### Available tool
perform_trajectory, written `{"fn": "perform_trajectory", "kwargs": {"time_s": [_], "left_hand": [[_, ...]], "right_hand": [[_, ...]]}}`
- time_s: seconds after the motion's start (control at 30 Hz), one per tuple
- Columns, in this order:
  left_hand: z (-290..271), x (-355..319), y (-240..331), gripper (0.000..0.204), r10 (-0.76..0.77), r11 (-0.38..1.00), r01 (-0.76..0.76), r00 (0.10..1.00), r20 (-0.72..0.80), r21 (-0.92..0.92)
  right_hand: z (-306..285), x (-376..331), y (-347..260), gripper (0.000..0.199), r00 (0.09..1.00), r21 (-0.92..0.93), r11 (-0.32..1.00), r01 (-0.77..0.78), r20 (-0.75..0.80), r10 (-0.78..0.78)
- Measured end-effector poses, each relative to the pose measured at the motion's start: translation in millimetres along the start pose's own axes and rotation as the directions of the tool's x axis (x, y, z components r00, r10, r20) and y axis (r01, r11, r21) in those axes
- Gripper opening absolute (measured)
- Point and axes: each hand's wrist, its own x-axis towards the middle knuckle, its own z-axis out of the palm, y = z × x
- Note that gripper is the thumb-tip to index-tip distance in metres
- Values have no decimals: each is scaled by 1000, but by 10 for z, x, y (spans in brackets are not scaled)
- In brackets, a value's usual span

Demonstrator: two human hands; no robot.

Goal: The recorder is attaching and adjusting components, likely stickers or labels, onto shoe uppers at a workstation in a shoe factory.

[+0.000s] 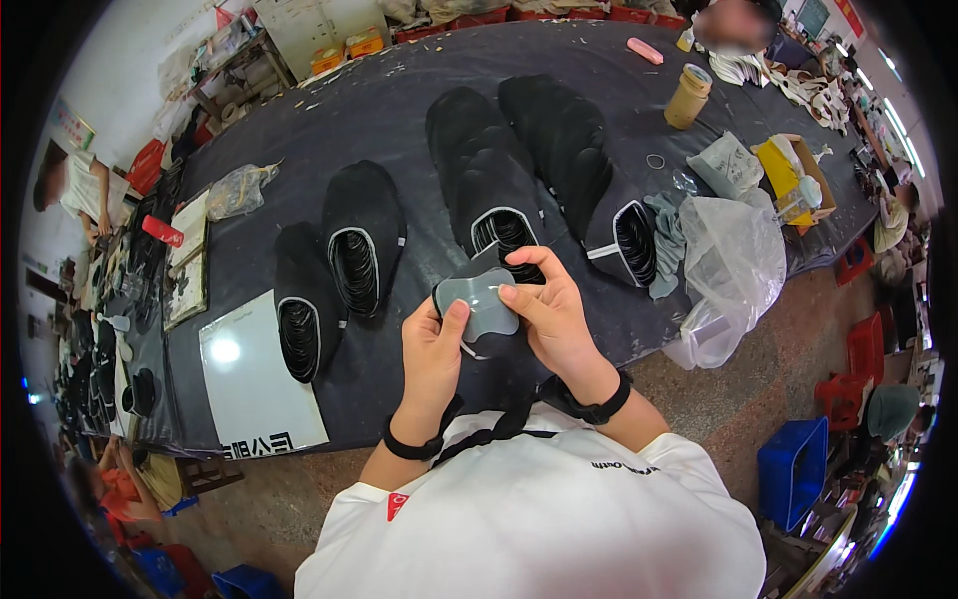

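Between my hands, above the near edge of the table, is a small grey translucent sheet [481,311] with wavy edges. My left hand [431,351] pinches its left side, thumb on top and fingers hidden behind. My right hand [557,317] grips its right side the same way, with the index finger stretched along the upper corner. A dark piece with a pale edging shows behind the sheet; what it belongs to is mostly hidden. Just beyond my hands lie long nested stacks of black shoe uppers [464,140], their white-trimmed openings facing me. Two shorter stacks [365,215] lie to the left.
A white board [249,379] lies at the table's near left. On the right are a clear plastic bag [733,270], a grey-green cloth [667,240], a yellow box [793,180] and a tan bottle [689,97]. A blue crate [793,469] stands on the floor. Other people are around the table.
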Motion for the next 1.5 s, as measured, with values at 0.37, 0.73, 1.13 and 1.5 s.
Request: {"fn": "perform_trajectory", "kwargs": {"time_s": [0.37,0.73,1.13,1.5], "left_hand": [[152,-144,-145,33,102,987,-120,981,164,103],[230,-58,-137,11,-4,968,11,1000,-26,249],[297,-101,-149,9,237,737,-237,968,86,633],[134,-81,-206,18,-115,986,106,991,63,127]], "right_hand": [[-183,-23,25,31,968,327,932,-158,-136,212],[-295,-113,-325,27,696,-962,-47,268,228,-681],[-246,-259,-308,27,602,-743,-463,484,666,-440],[-315,-129,-332,5,905,-801,423,423,400,-148]]}}
